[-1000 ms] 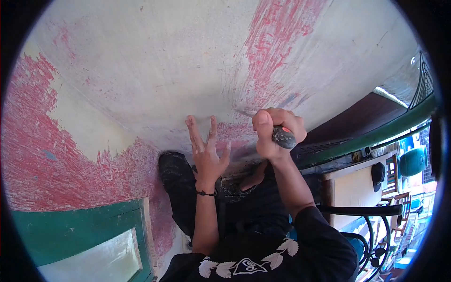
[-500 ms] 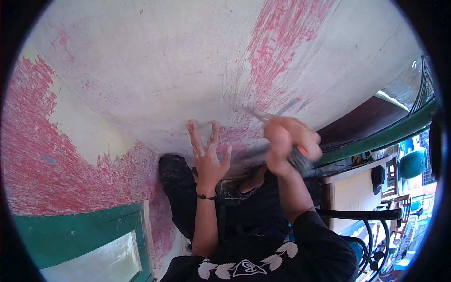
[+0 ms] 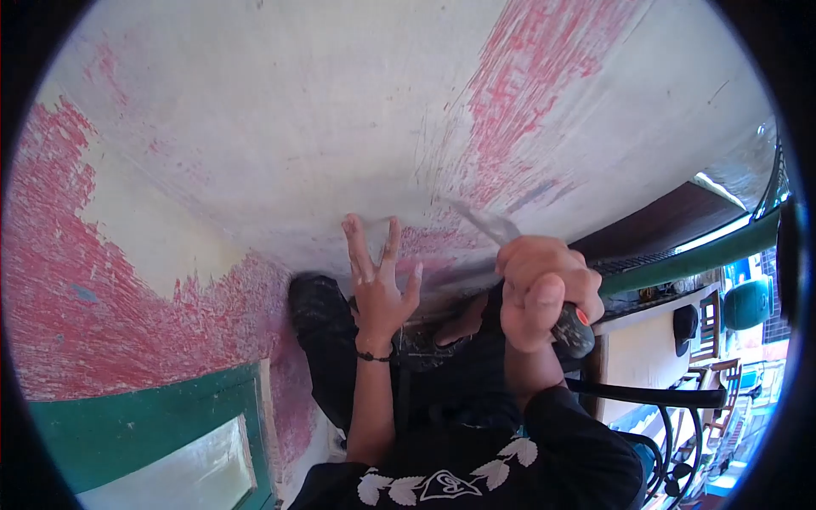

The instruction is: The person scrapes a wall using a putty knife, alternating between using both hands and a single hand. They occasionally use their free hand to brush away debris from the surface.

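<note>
Bladed tool [image 3: 491, 226] sits before the wall [image 3: 280, 127], near its lower edge, by the red streaks [image 3: 527, 93]. Your right hand [image 3: 548, 285] has fingers curled tight round its dark handle [image 3: 575, 336]. Left hand [image 3: 380, 297]: fingers fanned wide, nothing held, tips at the wall, contact unclear. Looks light and stiff; best held by the thick handle. Long axis slants, blade end pointing up-left, wallward.
</note>
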{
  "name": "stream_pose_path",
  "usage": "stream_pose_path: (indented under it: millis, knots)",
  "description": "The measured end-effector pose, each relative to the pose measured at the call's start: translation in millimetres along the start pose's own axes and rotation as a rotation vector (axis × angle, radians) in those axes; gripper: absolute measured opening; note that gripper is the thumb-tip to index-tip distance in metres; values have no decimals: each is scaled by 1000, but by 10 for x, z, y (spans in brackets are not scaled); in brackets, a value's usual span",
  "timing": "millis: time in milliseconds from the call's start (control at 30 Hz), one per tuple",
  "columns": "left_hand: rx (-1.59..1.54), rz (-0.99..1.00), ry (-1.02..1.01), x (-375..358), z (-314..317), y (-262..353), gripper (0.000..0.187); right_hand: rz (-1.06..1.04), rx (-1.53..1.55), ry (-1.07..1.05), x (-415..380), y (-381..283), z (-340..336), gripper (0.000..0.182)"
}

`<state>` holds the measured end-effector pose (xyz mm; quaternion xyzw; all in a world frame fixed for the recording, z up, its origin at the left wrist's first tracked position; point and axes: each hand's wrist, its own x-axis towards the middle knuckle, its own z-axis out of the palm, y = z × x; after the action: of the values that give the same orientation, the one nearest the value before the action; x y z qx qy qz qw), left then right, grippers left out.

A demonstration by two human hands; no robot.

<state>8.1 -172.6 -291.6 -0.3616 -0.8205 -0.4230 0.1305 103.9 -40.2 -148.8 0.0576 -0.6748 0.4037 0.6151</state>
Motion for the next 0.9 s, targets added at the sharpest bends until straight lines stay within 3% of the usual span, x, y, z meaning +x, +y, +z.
stream_pose_path:
  millis: [67, 100, 200, 267, 333, 533, 600, 633, 733, 833, 900]
  knots:
    - [3, 3, 11, 32, 8, 32, 74, -29, -410, -98, 4, 64, 19, 23]
    - [4, -7, -5, -5, -4, 57, 74, 100, -533, -168, -50, 139, 30, 21]
    - [14, -2, 2, 109, 9, 20, 73, -112, -241, -66, 2, 48, -29, 13]
    - [11, -17, -17, 31, 8, 13, 73, -54, -87, -55, -42, 7, -50, 13]
    - [5, -18, 2, 28, 23, 29, 73, -90, -151, -61, -1, 89, 25, 14]
    - [-17, -6, 17, 60, 32, 48, 72, -47, 50, 26, 37, -56, -161, 12]
    - [-8, -5, 14, 32, 3, 56, 73, -136, -201, -38, 55, 4, -142, 10]
    - [-2, 0, 14, 39, 4, 47, 73, -16, -333, -94, 43, 2, -66, 9]
    - [-11, 8, -3, -4, 1, 26, 75, -39, -272, -35, -59, 73, -41, 11]
    - [19, 0, -3, 33, 8, 23, 75, -114, 35, 24, -26, -20, -83, 16]
    - [36, 8, 1, 22, 5, 37, 76, -109, -221, -39, -26, 124, -63, 17]
